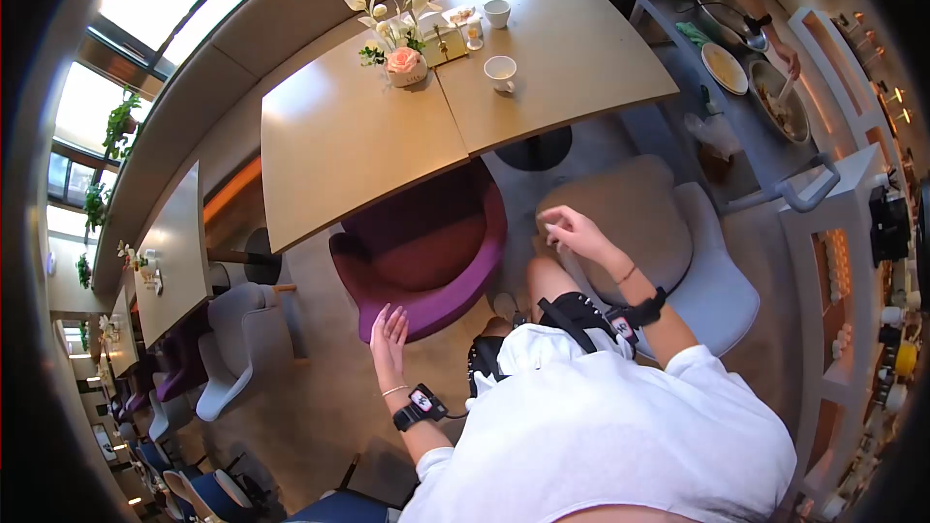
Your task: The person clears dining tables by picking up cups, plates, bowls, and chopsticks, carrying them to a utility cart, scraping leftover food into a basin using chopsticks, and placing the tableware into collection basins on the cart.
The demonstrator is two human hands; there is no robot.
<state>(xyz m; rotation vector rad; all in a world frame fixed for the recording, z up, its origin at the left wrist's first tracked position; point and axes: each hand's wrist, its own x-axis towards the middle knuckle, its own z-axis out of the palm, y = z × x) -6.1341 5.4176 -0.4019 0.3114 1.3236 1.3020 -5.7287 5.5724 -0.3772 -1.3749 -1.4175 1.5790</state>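
My left hand (389, 337) is open with fingers stretched out, beside the left edge of a purple armchair (450, 305) with a dark red seat. I cannot tell whether it touches the chair. My right hand (578, 235) is above the beige seat of a grey chair (625, 203), its fingers loosely bent and apart, with nothing seen in them. In front stands a pale wooden table (358, 150). On it are a white cup (501, 71), a second white cup (497, 13) and a pot of white and pink flowers (404, 66).
At the upper right, another person's hand (789, 62) reaches over a metal basin (780, 111) on a grey cart (746, 131), beside a plate (725, 69). White shelves (852, 184) line the right. More tables (174, 252) and a grey chair (237, 344) stand left.
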